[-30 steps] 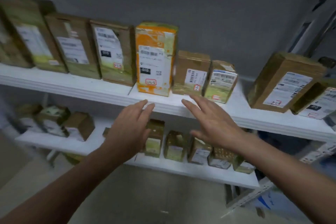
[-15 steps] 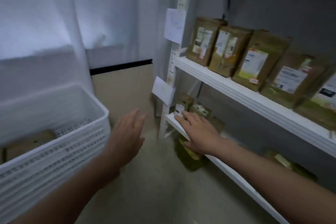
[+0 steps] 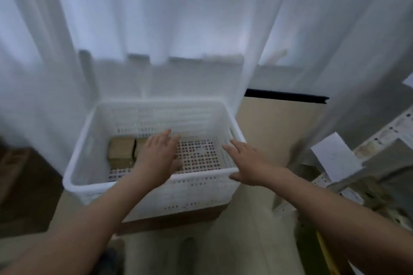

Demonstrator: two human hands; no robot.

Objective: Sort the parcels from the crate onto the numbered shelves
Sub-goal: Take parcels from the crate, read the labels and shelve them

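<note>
Left hand (image 3: pixel 159 158) now over crate (image 3: pixel 196 194) (outstretched).

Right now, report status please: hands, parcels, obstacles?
Left hand open over parcels in crate. Right hand open at crate rim. Nothing in the way.

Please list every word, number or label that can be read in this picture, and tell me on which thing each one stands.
No text can be read here.
Paper sheet by the shelf post: faint marks, too blurred to read.
Shelf post: small dark marks, too blurred to read.
Parcels in the crate: no label shows on the visible faces.
</note>
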